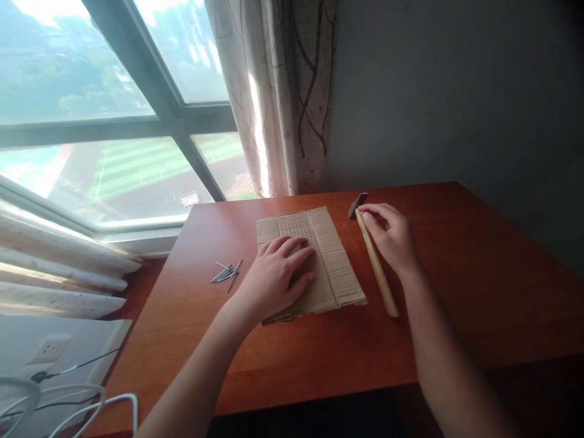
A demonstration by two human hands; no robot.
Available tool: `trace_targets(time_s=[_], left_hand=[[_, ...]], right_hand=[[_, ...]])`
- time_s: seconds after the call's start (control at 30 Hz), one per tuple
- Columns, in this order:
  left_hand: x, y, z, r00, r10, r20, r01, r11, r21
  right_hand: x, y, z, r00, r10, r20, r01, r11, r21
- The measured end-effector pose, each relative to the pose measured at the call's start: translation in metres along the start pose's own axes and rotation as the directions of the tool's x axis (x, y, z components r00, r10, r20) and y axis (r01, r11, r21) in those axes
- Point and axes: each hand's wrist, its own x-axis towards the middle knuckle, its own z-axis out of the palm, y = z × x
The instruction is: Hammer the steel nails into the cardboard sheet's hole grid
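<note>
Here the left hand lies flat on the cardboard, fingers apart and gripping nothing, its palm on the near left part, just short of a patch of small holes. The hammer lies on the table just right of the cardboard, its handle running along the cardboard's right edge and its dark head past the far right corner. The right hand rests over the handle close to the head, fingers bent across the wood; whether they close under it I cannot tell. Nails lie left of the cardboard, near but apart. Done well, I judge, the left hand presses the sheet evenly, and the right takes the handle nearer the cardboard's near right corner, wrapped fully; a hold so close to the head gives little control.
</note>
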Motion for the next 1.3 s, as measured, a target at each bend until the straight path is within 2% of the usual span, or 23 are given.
trace_targets(time_s=[0.07,0.17,0.27,0.33,0.37,0.43,0.53,0.7,0.87,1.1,1.3], left_hand=[[-0.003,0.001,-0.001,0.999,-0.004,-0.041,0.001,0.998,-0.059],[-0.013,-0.013,-0.009,0.977,-0.089,-0.196,0.058,0.986,-0.158],[-0.035,-0.041,-0.019,0.89,-0.301,-0.343,0.25,0.95,-0.186],[-0.053,-0.065,-0.022,0.814,-0.462,-0.352,0.449,0.885,-0.124],[-0.063,-0.077,-0.022,0.801,-0.505,-0.321,0.514,0.855,-0.065],[-0.078,-0.098,-0.019,0.833,-0.509,-0.219,0.531,0.846,0.051],[-0.091,-0.118,-0.011,0.864,-0.491,-0.111,0.503,0.849,0.163],[-0.094,-0.124,-0.005,0.874,-0.485,-0.018,0.47,0.838,0.276],[-0.093,-0.121,-0.009,0.863,-0.505,-0.014,0.48,0.81,0.336],[-0.094,-0.116,-0.009,0.778,-0.618,-0.113,0.622,0.733,0.276],[-0.088,-0.11,-0.006,0.78,-0.623,-0.059,0.61,0.736,0.294]], right_hand=[[-0.007,-0.024,0.012,0.979,-0.114,0.167,0.115,0.993,0.003],[-0.018,-0.052,0.027,0.91,-0.242,0.336,0.261,0.965,-0.012],[-0.024,-0.065,0.037,0.863,-0.27,0.427,0.308,0.951,-0.023],[-0.025,-0.066,0.042,0.846,-0.278,0.456,0.322,0.946,-0.021],[-0.025,-0.066,0.043,0.84,-0.282,0.464,0.325,0.946,-0.013],[-0.025,-0.064,0.045,0.841,-0.288,0.458,0.315,0.949,0.019],[-0.025,-0.06,0.042,0.886,-0.268,0.38,0.261,0.963,0.071],[-0.025,-0.05,0.031,0.957,-0.188,0.22,0.172,0.981,0.089],[-0.024,-0.04,0.027,0.975,-0.149,0.165,0.146,0.989,0.031],[-0.024,-0.037,0.027,0.978,-0.15,0.147,0.148,0.989,0.022],[-0.024,-0.037,0.026,0.978,-0.161,0.135,0.159,0.987,0.02]])
